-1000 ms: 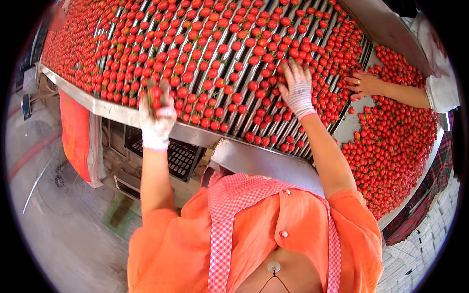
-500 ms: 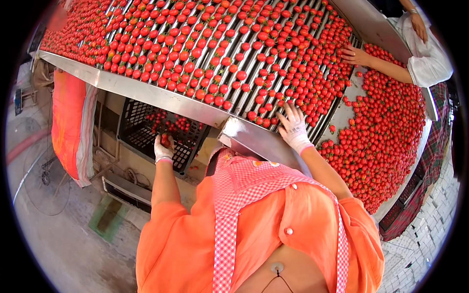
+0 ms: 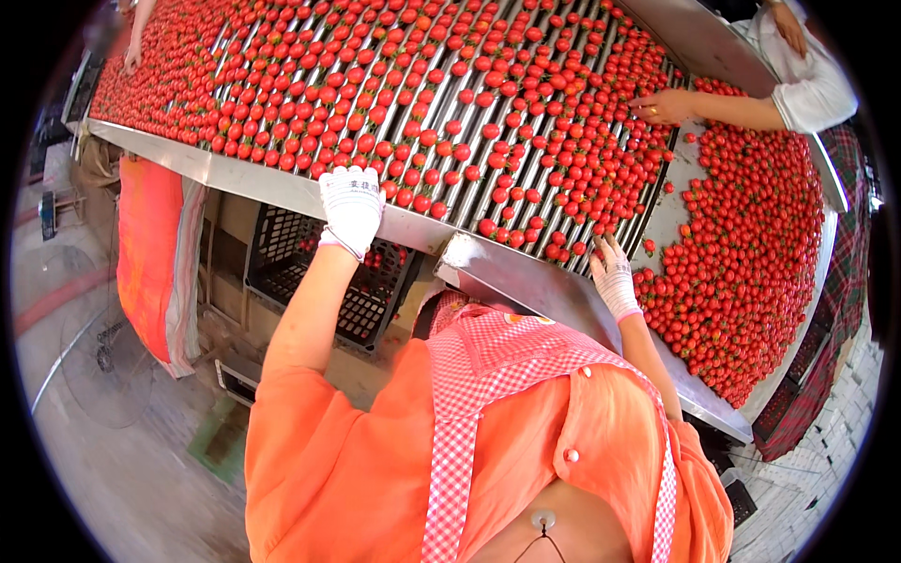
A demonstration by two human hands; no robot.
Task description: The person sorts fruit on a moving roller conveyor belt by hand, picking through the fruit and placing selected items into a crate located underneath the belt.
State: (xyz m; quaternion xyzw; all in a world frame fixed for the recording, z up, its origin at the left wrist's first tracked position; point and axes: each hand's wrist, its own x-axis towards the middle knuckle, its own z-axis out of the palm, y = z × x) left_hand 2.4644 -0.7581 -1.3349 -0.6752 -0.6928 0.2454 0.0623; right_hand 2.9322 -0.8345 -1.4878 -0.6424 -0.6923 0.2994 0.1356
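Note:
Red cherry tomatoes (image 3: pixel 427 138) lie in rows on the steel roller conveyor (image 3: pixel 458 192). My left hand (image 3: pixel 352 208), in a white glove, is above the conveyor's near edge at the tomatoes. Its fingers are curled and pressed together, pointing down; their tips and anything in them are hidden. Farther right, my gloved right hand (image 3: pixel 615 281) is open, fingers stretched out over the near edge beside the lowest tomatoes. Below my left forearm, a black plastic crate (image 3: pixel 368 314) with some tomatoes stands under the conveyor, partly covered by the arm.
A dense heap of tomatoes (image 3: pixel 741 253) fills the metal chute (image 3: pixel 664 230) on the right. A co-worker's bare hand (image 3: pixel 664 107) touches tomatoes at the rollers' right end. Another person's hand (image 3: pixel 132 59) is at the far left. An orange-red sack (image 3: pixel 148 258) hangs below the conveyor's left side.
My left hand has risen from the crate, where it held tomatoes, to the conveyor edge. My right hand has shifted right and down. Another person's hand has appeared at far left.

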